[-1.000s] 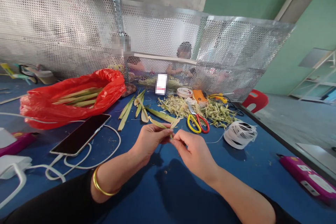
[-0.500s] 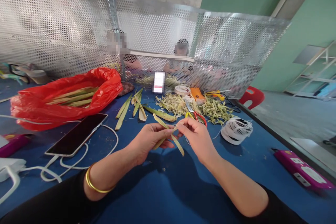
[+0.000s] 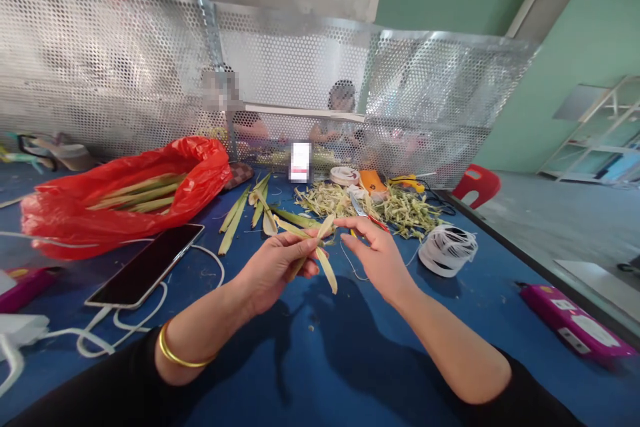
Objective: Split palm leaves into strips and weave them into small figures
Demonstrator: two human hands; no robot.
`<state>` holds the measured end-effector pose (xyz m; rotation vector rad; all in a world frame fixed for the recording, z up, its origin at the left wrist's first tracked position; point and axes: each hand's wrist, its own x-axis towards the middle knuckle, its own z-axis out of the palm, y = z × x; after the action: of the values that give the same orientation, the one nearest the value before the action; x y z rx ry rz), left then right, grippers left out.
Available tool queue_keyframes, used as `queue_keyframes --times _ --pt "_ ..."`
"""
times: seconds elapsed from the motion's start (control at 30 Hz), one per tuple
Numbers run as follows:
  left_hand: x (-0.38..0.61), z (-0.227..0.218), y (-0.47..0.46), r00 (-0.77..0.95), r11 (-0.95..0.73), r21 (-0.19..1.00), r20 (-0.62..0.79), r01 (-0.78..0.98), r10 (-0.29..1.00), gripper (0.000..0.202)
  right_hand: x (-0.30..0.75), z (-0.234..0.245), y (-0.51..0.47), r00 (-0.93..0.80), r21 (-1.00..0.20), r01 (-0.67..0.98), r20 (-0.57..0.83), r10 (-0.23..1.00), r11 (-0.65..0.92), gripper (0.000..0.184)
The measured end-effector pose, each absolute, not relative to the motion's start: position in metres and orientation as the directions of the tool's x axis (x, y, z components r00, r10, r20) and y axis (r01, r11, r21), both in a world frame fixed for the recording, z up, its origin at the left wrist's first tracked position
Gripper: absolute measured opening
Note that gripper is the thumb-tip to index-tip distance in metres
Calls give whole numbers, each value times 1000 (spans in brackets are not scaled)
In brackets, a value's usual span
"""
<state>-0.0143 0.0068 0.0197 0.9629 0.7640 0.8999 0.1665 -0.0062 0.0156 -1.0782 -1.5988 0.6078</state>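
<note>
My left hand (image 3: 280, 263) pinches a small bundle of pale green leaf strips (image 3: 327, 270) between thumb and fingers. The strips fan out from the pinch in several directions, crossing at the fingertips. My right hand (image 3: 375, 250) is just to the right, thumb and index finger apart, with the index fingertip close to one strip's upper end; I cannot tell whether it touches. A thin white thread (image 3: 355, 273) loops below the right hand toward a spool of white cord (image 3: 447, 250). Scissors with red and yellow handles (image 3: 359, 205) lie behind the right hand, partly hidden by it.
Loose leaves (image 3: 235, 220) lie beyond my left hand. Shredded trimmings (image 3: 407, 213) are heaped behind my right. A red plastic bag (image 3: 60, 213) of leaves, a cabled tablet (image 3: 147, 267) and a purple box (image 3: 575, 320) flank me. Two people sit behind a perforated screen (image 3: 295, 60).
My right hand has let go of the strips, its thumb and index finger now parted. The strips in my left hand have turned and spread more, with one tip now pointing up.
</note>
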Motion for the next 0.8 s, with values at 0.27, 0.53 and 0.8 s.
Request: queue_keyframes --times 0.27,0.53,0.8 --pt "-17 17 7 573 429 843 -186 -324 798 13 160 15 -15 -293 -527 536 616 731 659 9" --pt "-14 21 2 522 495 737 -226 -460 822 6 163 9 -15 -306 -236 715 741 598 658 21" --pt "-13 15 2 529 524 706 -246 -477 813 4 160 9 -15 -314 -207 725 750 582 657 15"
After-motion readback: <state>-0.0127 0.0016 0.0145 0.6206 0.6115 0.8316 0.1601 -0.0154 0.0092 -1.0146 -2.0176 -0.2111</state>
